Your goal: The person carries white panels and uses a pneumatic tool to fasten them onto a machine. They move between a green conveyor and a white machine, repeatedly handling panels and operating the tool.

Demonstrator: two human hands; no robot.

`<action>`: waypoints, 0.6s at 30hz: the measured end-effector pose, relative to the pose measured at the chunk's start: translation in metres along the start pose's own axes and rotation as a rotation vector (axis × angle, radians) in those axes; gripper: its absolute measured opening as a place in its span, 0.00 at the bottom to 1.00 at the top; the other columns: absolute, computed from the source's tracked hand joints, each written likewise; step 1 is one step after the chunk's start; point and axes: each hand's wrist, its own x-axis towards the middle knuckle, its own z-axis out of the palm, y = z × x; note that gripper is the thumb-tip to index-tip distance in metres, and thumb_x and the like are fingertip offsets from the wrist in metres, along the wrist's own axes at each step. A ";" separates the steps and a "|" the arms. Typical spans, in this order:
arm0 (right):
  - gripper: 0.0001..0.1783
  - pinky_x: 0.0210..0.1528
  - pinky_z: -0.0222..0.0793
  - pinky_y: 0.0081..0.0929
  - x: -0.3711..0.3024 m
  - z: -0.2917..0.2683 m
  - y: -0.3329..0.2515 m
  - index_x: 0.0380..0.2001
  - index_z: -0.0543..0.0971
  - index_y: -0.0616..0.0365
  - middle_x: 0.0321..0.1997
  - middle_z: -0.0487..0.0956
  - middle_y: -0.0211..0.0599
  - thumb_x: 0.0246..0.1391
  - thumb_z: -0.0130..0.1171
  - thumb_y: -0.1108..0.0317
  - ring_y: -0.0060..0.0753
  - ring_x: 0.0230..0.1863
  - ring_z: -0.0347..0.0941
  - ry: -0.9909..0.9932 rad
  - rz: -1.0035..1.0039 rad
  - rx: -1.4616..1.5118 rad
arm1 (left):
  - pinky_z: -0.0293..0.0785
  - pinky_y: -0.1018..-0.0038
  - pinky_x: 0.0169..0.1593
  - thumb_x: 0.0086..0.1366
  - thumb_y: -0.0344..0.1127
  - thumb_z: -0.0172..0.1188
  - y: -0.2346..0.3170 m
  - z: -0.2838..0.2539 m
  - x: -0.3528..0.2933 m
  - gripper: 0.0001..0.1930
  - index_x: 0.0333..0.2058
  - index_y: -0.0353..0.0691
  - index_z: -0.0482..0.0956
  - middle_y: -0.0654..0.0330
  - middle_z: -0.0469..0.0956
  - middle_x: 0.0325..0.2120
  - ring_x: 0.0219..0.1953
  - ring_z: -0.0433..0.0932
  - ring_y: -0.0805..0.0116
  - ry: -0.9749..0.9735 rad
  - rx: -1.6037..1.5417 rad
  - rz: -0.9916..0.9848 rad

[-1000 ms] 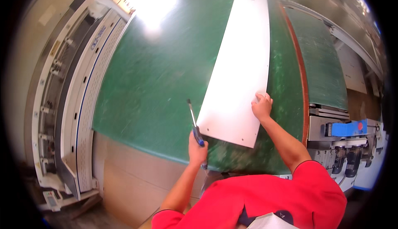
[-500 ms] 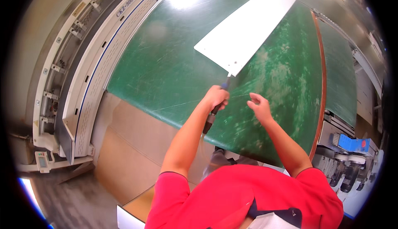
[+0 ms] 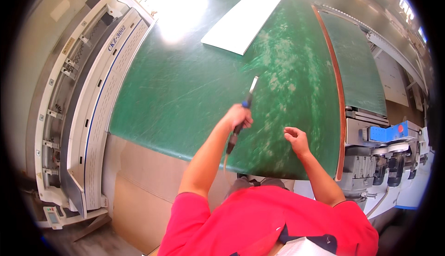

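My left hand (image 3: 238, 115) is closed around the middle of a slim dark hand tool (image 3: 233, 137) with a blue collar. A flat, bright metal blade (image 3: 253, 84) sticks out at its far end, pointing away from me. From its near end runs a thin pale hose (image 3: 225, 161). Beyond the blade, and apart from it, a long white panel (image 3: 246, 17) lies on the green tabletop (image 3: 162, 112). Over the table to the right, my right hand (image 3: 298, 141) is open with loosely bent fingers and nothing in it.
A long white machine (image 3: 109, 75) flanks the table on the left, with a small control box (image 3: 54, 216) at its near end. Along the right edge runs a brown strip (image 3: 334, 75). Beyond it stands a machine with a blue housing (image 3: 394, 131) and motors.
The blade was at the panel's near corner and is now clear of it. The panel appears farther off and more to the left. My right hand has come nearer to me.
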 end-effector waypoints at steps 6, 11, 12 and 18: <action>0.14 0.35 0.69 0.21 0.056 -0.054 -0.005 0.44 0.77 0.53 0.37 0.80 0.27 0.54 0.58 0.65 0.19 0.34 0.74 0.233 0.212 0.255 | 0.68 0.73 0.30 0.48 0.28 0.59 -0.035 0.044 -0.114 0.11 0.33 0.36 0.73 0.63 0.72 0.21 0.26 0.70 0.74 -0.344 0.612 0.385; 0.11 0.33 0.71 0.24 0.117 -0.087 -0.018 0.39 0.78 0.53 0.34 0.79 0.28 0.53 0.58 0.63 0.22 0.31 0.73 0.424 0.295 0.491 | 0.68 0.64 0.30 0.48 0.29 0.55 -0.041 0.070 -0.180 0.17 0.40 0.35 0.74 0.44 0.73 0.21 0.23 0.71 0.50 -0.588 0.714 0.408; 0.11 0.33 0.71 0.25 0.125 -0.087 -0.017 0.38 0.78 0.53 0.33 0.79 0.28 0.52 0.58 0.63 0.23 0.30 0.73 0.456 0.311 0.513 | 0.68 0.63 0.31 0.48 0.29 0.55 -0.041 0.069 -0.184 0.18 0.41 0.35 0.74 0.44 0.73 0.22 0.24 0.71 0.48 -0.554 0.772 0.421; 0.06 0.30 0.70 0.26 0.141 -0.059 -0.016 0.30 0.77 0.52 0.28 0.79 0.29 0.50 0.59 0.64 0.24 0.28 0.73 0.451 0.356 0.557 | 0.68 0.61 0.30 0.48 0.27 0.55 -0.037 0.053 -0.208 0.21 0.45 0.37 0.74 0.45 0.75 0.24 0.26 0.73 0.45 -0.679 0.767 0.529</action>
